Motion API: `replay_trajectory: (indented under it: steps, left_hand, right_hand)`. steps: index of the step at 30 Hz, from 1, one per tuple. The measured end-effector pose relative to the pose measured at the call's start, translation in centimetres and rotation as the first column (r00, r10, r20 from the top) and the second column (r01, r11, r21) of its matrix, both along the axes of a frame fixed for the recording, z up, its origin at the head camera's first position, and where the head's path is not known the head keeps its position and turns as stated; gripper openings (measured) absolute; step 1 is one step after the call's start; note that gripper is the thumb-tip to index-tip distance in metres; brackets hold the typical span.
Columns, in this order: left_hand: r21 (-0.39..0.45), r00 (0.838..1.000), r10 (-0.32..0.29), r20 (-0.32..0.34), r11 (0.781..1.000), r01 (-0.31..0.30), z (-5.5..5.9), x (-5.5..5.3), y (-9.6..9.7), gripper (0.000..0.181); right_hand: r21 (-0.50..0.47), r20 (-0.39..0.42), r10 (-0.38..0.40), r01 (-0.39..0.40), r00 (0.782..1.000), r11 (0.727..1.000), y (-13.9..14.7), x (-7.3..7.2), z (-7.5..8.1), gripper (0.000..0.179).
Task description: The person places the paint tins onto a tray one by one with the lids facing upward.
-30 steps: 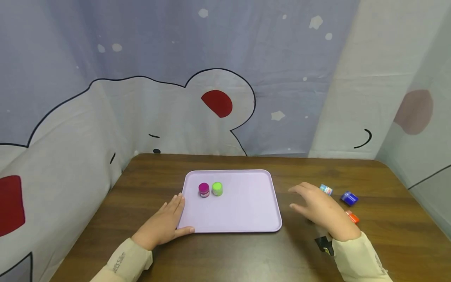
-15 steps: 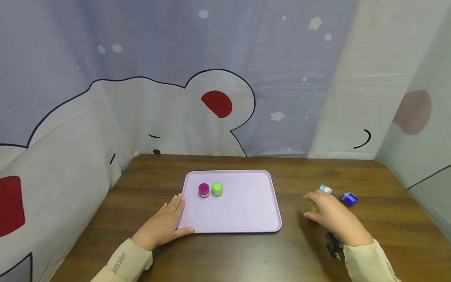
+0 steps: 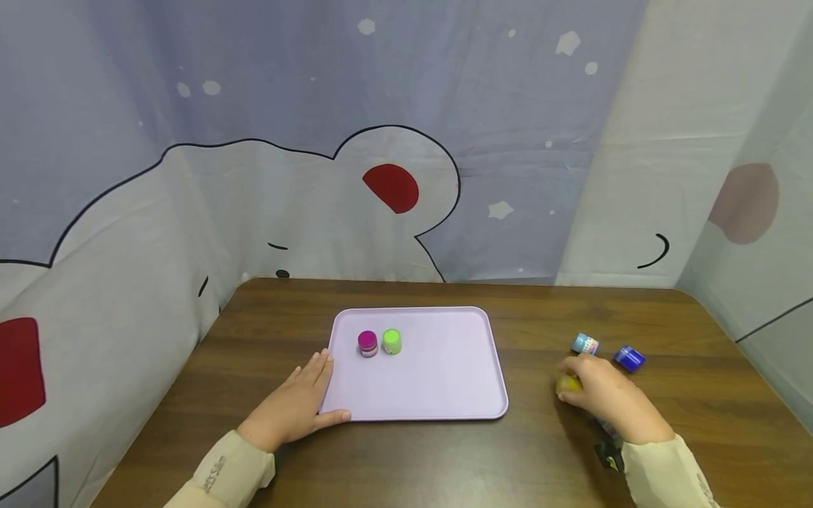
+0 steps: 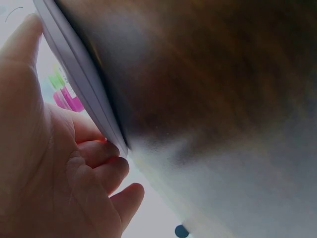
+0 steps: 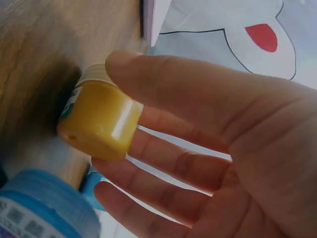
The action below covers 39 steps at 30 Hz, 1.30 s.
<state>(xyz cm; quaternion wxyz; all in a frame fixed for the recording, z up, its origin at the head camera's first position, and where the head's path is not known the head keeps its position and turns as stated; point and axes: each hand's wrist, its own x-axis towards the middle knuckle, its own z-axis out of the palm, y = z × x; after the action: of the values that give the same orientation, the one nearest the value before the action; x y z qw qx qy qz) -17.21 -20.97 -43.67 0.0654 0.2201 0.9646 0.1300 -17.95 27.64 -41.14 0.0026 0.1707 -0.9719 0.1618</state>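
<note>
My left hand (image 3: 295, 402) lies with straight fingers along the left edge of a pale lilac tray (image 3: 444, 381), its thumb at the near edge. On the tray stand a small magenta-lidded jar (image 3: 367, 343) and a green-lidded jar (image 3: 392, 341), side by side. To the tray's right, my right hand (image 3: 612, 395) pinches a small yellow jar (image 5: 99, 116) between thumb and fingers. In the right wrist view that jar is tilted, with its pale lid by the thumb. The head view shows only part of the yellow jar.
Beyond the right hand lie a light blue jar (image 3: 585, 344) and a dark blue jar (image 3: 629, 358) on the brown wooden table (image 3: 406, 466). A patterned curtain (image 3: 305, 197) hangs behind the table. The right forearm hides some of the tabletop.
The right hand has moved right and closed its thumb and fingers on the yellow jar. The red item seen earlier beside the right wrist is now hidden. The left hand and tray stay put.
</note>
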Motion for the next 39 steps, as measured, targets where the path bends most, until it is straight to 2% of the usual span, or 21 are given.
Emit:
replay_trajectory:
  steps: [8,14,22,25,29,33,36,39]
  left_hand:
    - [-0.004,1.0,0.002,-0.002,1.0,-0.002,-0.1,-0.1,-0.1,0.1]
    - [-0.007,1.0,0.004,-0.003,1.0,-0.004,-0.2,-0.3,-0.1,0.1]
    - [-0.005,1.0,0.013,0.012,1.0,-0.013,-0.2,-0.4,0.0,0.1]
    - [-0.009,1.0,0.014,0.015,1.0,-0.014,-0.1,-0.4,0.0,0.1]
    - [-0.019,1.0,0.013,0.016,1.0,-0.013,-0.2,-0.4,0.0,0.1]
    - [-0.014,1.0,0.013,0.017,1.0,-0.013,-0.2,-0.3,0.0,0.1]
    - [-0.007,1.0,0.013,0.017,1.0,-0.013,-0.2,-0.2,0.0,0.1]
    - [-0.002,1.0,0.014,0.018,1.0,-0.014,-0.2,-0.2,-0.1,0.1]
  right_hand:
    - [0.007,0.029,-0.038,0.038,0.999,0.999,0.2,0.1,0.0,0.033]
    - [-0.004,0.052,-0.036,0.036,0.998,0.999,0.2,0.1,0.1,0.029]
    - [-0.032,0.035,-0.027,0.028,0.999,0.999,0.4,0.1,-0.1,0.026]
    - [-0.05,-0.004,-0.029,0.029,1.0,0.998,0.4,0.1,-0.4,0.025]
    - [-0.092,-0.05,-0.06,0.056,0.997,0.994,0.1,0.1,-0.8,0.027]
    - [-0.158,-0.063,-0.106,0.095,0.992,0.983,-0.3,0.2,-1.0,0.032]
    - [-0.226,-0.076,-0.127,0.107,0.989,0.968,-0.7,0.4,-1.2,0.033]
    - [-0.32,-0.071,-0.136,0.107,0.988,0.941,-1.1,0.4,-1.4,0.033]
